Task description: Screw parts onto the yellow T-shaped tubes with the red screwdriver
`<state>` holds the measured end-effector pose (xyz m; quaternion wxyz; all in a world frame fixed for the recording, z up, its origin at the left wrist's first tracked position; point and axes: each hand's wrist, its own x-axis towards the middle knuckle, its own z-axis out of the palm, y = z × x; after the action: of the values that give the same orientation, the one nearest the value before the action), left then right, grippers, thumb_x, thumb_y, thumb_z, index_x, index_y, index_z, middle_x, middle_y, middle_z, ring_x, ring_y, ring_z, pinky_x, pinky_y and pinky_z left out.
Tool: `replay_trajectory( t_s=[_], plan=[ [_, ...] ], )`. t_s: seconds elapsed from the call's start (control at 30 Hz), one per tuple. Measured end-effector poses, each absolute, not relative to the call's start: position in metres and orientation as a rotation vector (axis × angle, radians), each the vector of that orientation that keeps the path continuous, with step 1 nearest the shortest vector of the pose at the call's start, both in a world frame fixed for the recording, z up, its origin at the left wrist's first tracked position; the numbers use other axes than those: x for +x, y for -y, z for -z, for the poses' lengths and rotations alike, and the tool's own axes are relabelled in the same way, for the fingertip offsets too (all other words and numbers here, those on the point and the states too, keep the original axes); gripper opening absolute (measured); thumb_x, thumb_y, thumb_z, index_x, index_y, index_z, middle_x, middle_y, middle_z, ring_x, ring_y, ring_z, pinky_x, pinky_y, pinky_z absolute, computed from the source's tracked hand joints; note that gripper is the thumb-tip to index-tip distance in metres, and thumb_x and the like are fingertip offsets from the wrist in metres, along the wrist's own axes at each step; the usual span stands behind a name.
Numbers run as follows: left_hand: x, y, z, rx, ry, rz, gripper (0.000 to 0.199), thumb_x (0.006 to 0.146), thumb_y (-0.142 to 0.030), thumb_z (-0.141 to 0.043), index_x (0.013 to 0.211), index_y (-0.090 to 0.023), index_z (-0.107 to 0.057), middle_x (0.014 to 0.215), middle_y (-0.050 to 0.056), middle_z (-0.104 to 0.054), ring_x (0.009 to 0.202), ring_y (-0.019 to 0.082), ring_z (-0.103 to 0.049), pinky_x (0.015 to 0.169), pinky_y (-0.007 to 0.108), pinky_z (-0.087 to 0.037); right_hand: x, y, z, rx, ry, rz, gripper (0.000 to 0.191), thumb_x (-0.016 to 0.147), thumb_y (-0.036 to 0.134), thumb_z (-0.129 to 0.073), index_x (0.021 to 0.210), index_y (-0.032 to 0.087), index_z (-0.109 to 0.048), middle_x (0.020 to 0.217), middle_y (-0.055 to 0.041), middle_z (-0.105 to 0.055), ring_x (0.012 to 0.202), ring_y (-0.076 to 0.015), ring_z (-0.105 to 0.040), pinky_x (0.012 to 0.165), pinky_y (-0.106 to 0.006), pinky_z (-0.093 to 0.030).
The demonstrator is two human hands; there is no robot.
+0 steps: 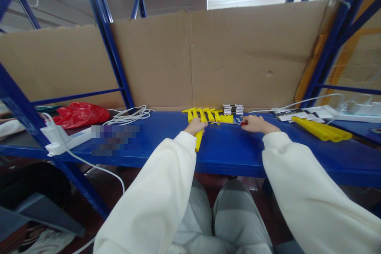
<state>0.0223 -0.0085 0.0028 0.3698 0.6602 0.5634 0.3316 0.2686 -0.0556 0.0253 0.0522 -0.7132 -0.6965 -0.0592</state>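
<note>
My left hand (195,126) is closed around a yellow tube-shaped handle (198,141), whose lower end points toward the table's front edge. My right hand (253,124) grips a screwdriver with a red handle (244,123). Its thin shaft (224,122) runs left toward the top of the yellow handle; whether the tip touches it is too small to tell. Just behind my hands lies a row of yellow handle pieces (218,116) with wider heads. A stack of small white and black packs (233,110) stands at the right end of that row, near a small blue item (238,120).
The blue table (229,154) backs onto a cardboard panel (238,55) between blue posts. Several yellow tubes (323,129) lie at the right. On the left are a coiled white cable (133,116), a red plastic bag (81,114) and a white power strip (77,139).
</note>
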Motion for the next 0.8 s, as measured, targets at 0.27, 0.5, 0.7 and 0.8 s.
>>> replay_trajectory(
  t_s=[0.27, 0.5, 0.7, 0.8],
  plan=[
    [0.0235, 0.0115, -0.0085, 1.565, -1.308, -0.900, 0.012, 0.084, -0.010, -0.059, 0.074, -0.016, -0.057, 0.050, -0.003, -0.055, 0.045, 0.011, -0.055, 0.052, 0.022, -0.049, 0.2759, 0.0525, -0.0236, -2.120, 2.111, 0.224, 0.013, 0.075, 0.028, -0.064, 0.087, 0.022, -0.069, 0.093, -0.0079, -0.075, 0.084, -0.0241, -0.068, 0.067, -0.029, -0.043],
    [0.0259, 0.0148, -0.0073, 1.588, -1.342, -0.872, 0.017, 0.087, -0.010, -0.055, 0.072, -0.016, -0.054, 0.049, -0.004, -0.054, 0.041, 0.010, -0.052, 0.046, 0.021, -0.043, 0.2774, 0.0521, -0.0227, -2.093, 2.084, 0.221, 0.021, 0.074, 0.025, -0.064, 0.094, 0.020, -0.068, 0.093, -0.0102, -0.074, 0.084, -0.0250, -0.068, 0.066, -0.029, -0.043],
    [0.0262, 0.0134, -0.0071, 1.588, -1.369, -0.866, 0.015, 0.088, -0.009, -0.054, 0.076, -0.015, -0.056, 0.050, -0.005, -0.052, 0.042, 0.009, -0.051, 0.047, 0.020, -0.044, 0.2757, 0.0504, -0.0224, -2.141, 2.062, 0.193, 0.021, 0.079, 0.034, -0.058, 0.094, 0.022, -0.069, 0.095, -0.0085, -0.075, 0.091, -0.0268, -0.068, 0.074, -0.032, -0.044],
    [0.0262, 0.0120, -0.0062, 1.577, -1.372, -0.871, 0.012, 0.089, -0.012, -0.056, 0.077, -0.015, -0.056, 0.052, -0.004, -0.053, 0.043, 0.010, -0.053, 0.050, 0.021, -0.047, 0.2771, 0.0495, -0.0213, -2.112, 2.086, 0.180, 0.021, 0.076, 0.031, -0.062, 0.094, 0.021, -0.069, 0.093, -0.0094, -0.074, 0.087, -0.0255, -0.068, 0.070, -0.030, -0.044]
  ],
)
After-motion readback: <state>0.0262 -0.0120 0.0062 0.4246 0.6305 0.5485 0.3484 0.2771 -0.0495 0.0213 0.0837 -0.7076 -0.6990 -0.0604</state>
